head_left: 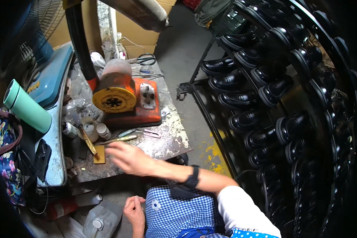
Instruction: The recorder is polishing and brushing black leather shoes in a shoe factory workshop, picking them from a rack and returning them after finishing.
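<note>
My right hand [133, 158] reaches across the worktable's front edge, its fingers stretched out and slightly blurred, with nothing seen in them. Just left of its fingertips lies a flat yellow-brown block [99, 154]. A brush-like tool with a tan handle [87, 139] leans from a round tub [89, 129] down onto that block. Beyond the fingers is a long, thin yellowish tool [124, 139]. My left hand [135, 214] hangs low beside my blue checked apron [178, 210], fingers curled in and thumb on top. Whatever it may hold is hidden.
An orange machine with a yellow round face [115, 99] stands on the worktable [172, 139]. Near it are a white cup [103, 130], a pink-handled tool [151, 133] and scissors [146, 59]. A mint tumbler [27, 107] stands left. Black shoes [238, 99] fill a rack at right.
</note>
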`<state>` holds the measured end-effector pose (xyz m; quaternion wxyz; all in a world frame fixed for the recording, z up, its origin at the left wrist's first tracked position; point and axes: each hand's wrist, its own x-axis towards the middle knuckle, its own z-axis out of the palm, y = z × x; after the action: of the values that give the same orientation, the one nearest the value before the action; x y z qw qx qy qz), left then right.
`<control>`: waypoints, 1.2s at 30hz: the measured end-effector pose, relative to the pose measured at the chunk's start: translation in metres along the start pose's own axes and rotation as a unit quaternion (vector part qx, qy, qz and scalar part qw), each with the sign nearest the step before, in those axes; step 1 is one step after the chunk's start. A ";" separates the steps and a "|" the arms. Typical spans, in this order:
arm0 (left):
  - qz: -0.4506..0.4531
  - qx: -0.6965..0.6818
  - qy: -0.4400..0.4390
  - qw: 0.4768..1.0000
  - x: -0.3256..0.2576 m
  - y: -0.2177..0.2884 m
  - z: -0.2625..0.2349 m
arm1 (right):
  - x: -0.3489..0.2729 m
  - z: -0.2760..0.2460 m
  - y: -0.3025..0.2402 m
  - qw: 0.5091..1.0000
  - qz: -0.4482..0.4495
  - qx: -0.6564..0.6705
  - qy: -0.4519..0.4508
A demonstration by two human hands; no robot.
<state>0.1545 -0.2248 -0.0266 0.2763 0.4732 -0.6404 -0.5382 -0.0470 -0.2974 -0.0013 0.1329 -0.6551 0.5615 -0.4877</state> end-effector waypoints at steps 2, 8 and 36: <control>0.046 0.006 -0.016 0.999 0.002 0.011 0.010 | -0.033 -0.054 0.015 0.993 0.099 0.040 0.041; 0.129 0.011 -0.065 0.989 -0.011 0.028 0.056 | -0.140 -0.195 0.095 0.864 0.413 -0.041 0.284; 0.174 0.202 -0.113 0.957 0.037 0.041 0.143 | -0.148 -0.398 0.228 0.733 0.383 -0.563 -0.007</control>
<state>0.0033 -0.1980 -0.0317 0.1901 0.3372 -0.8351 -0.3909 -0.4835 -0.0971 -0.0436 -0.0810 -0.3432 0.9357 0.0137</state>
